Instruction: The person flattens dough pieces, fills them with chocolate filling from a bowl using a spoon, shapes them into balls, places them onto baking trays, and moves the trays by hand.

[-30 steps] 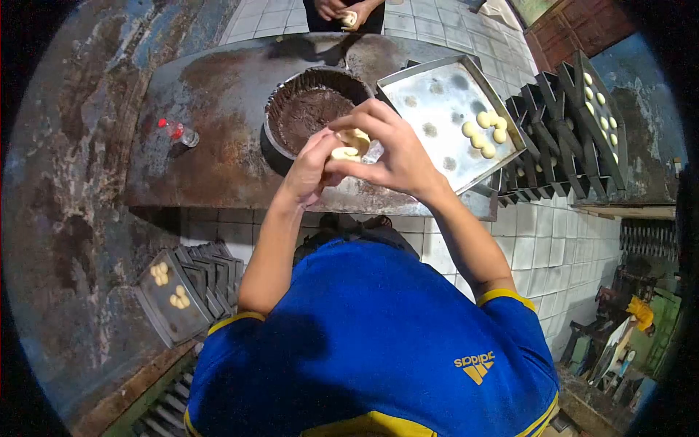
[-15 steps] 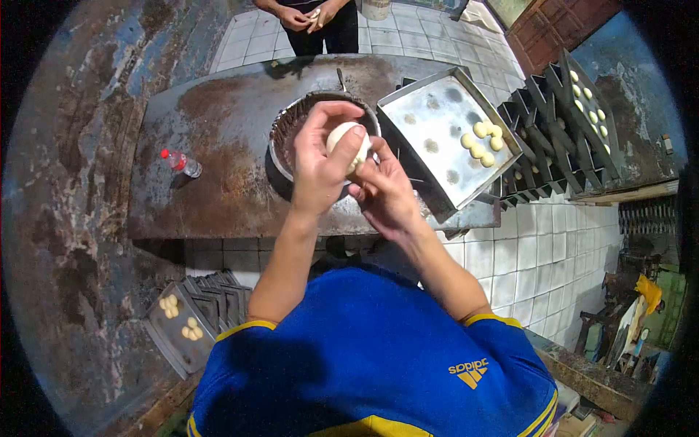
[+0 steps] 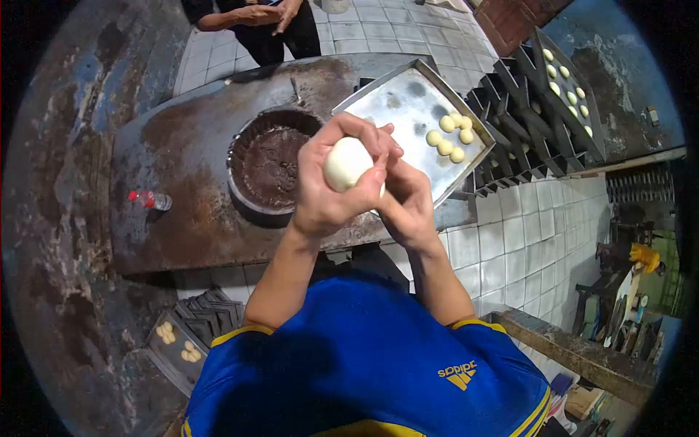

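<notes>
A smooth, pale ball of dough [image 3: 346,164] rests in the curl of my left hand [image 3: 317,198], above the table. My left fingers wrap over its far side and the thumb lies along its near side. My right hand [image 3: 412,207] presses against the dough's right side, its fingers closed and meeting my left fingertips; the dough there is mostly hidden. Left of my hands stands a round pan [image 3: 234,188] with a dark brown paste [image 3: 271,169] inside. A square metal tray [image 3: 378,96] to the right carries several small dough balls [image 3: 445,147].
A red-capped bottle [image 3: 151,200] lies on the table [image 3: 167,240] at left. A utensil handle [image 3: 296,90] shows behind the pan. Stacked dark trays [image 3: 520,109] stand at right, more trays [image 3: 178,353] low at left. Across the table is another person [image 3: 266,33].
My view has shifted, so the pan shows left of my hands instead of behind them. My right fingers have closed in against my left fingertips. The person opposite has moved their hands.
</notes>
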A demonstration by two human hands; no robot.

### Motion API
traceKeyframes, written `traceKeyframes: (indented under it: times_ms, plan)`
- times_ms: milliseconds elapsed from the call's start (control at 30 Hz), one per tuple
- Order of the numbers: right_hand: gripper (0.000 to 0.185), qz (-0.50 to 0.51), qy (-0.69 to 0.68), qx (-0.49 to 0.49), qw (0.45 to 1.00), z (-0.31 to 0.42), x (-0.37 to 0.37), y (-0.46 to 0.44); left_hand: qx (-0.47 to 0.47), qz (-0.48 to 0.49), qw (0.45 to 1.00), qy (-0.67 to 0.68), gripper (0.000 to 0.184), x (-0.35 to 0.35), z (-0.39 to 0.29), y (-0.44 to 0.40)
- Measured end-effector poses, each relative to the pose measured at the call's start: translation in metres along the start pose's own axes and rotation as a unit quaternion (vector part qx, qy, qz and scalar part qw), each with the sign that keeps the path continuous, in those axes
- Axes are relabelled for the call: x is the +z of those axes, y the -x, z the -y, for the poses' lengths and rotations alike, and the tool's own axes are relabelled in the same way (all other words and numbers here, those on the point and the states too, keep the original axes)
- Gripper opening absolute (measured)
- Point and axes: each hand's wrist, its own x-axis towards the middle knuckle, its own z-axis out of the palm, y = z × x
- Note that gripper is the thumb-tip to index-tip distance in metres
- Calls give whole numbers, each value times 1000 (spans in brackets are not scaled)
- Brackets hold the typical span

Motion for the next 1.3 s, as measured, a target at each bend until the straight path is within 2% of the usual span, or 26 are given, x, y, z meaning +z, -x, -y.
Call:
traceKeyframes:
  times_ms: [67, 167, 233, 333, 367, 400, 467, 533, 600, 633, 667, 700, 733, 767, 800, 867, 900, 1000, 1033, 1067, 1133, 1167, 1200, 1267, 1300]
  plan:
    - [52, -43, 6, -35, 998, 6, -12, -2, 12, 54, 996, -73, 28, 13, 12, -9]
    - [67, -105, -41, -165, 980, -14, -37, -10, 44, 107, 991, -67, 32, 35, 48, -21]
    - [67, -103, -51, -113, 987, -3, -53, -19, 56, 111, 989, -79, 33, 34, 65, -37]
    - [44, 24, -27, -15, 999, 28, -85, -35, 103, 105, 985, -89, 42, 40, 71, -56]
    - [37, 78, 29, -29, 996, 30, -104, -36, 108, 76, 989, -70, 44, 47, 77, -58]
    - [34, 72, 32, -30, 996, 30, -114, -36, 110, 64, 990, -67, 44, 53, 83, -60]
    - [29, -59, 35, -137, 988, 15, -116, -32, 93, 83, 987, -99, 44, 77, 100, -64]
    - [27, -84, 73, -152, 982, 13, -135, -38, 70, 67, 990, -106, 45, 84, 124, -68]
    - [29, 47, 169, -28, 984, 21, -181, -49, 18, -8, 995, -101, 45, 66, 148, -71]
    - [30, 126, 240, 37, 962, 28, -204, -56, -6, -48, 992, -117, 46, 57, 156, -70]
    - [30, 215, 293, 128, 923, 43, -221, -63, -69, -118, 967, -215, 47, 48, 158, -69]
    - [32, 143, 303, 137, 932, 40, -235, -59, -32, -81, 946, -313, 51, 20, 191, -63]
    - [35, 74, 313, 141, 936, 34, -247, -61, 41, -4, 897, -440, 56, 8, 210, -68]
    - [47, 31, 272, 173, 946, 34, -249, -64, -26, 10, 904, -427, 59, 3, 232, -61]
    - [47, 35, 271, 183, 944, 28, -252, -63, -96, 24, 907, -409, 63, 1, 254, -50]
    - [56, 97, 354, 154, 917, 9, -267, -67, -144, 42, 918, -367, 65, 6, 287, -39]
    - [55, 88, 364, 152, 915, -3, -277, -63, -190, 40, 912, -361, 66, 6, 301, -34]
    - [49, 75, 418, 211, 881, -35, -303, -52, -200, 39, 906, -370, 62, -4, 349, -10]
    - [41, 68, 413, 218, 882, -43, -306, -50, -243, 61, 905, -344, 73, -11, 360, -3]
    - [41, 77, 412, 224, 880, -60, -317, -46, -247, 50, 905, -343, 73, -17, 368, 6]
    - [39, 25, 418, 214, 883, -106, -353, -33, -219, 86, 864, -444, 96, -24, 373, 18]
    - [41, 50, 456, 233, 858, -124, -369, -30, -326, 78, 840, -427, 117, -32, 362, 19]
    - [41, 58, 453, 237, 858, -146, -380, -22, -290, 34, 847, -445, 123, -51, 372, 38]
    - [47, 151, 562, 181, 793, -182, -397, -13, -394, -48, 829, -394, 124, -67, 338, 40]
    - [62, 191, 578, 239, 757, -187, -390, -12, -381, -91, 841, -374, 121, -77, 327, 51]
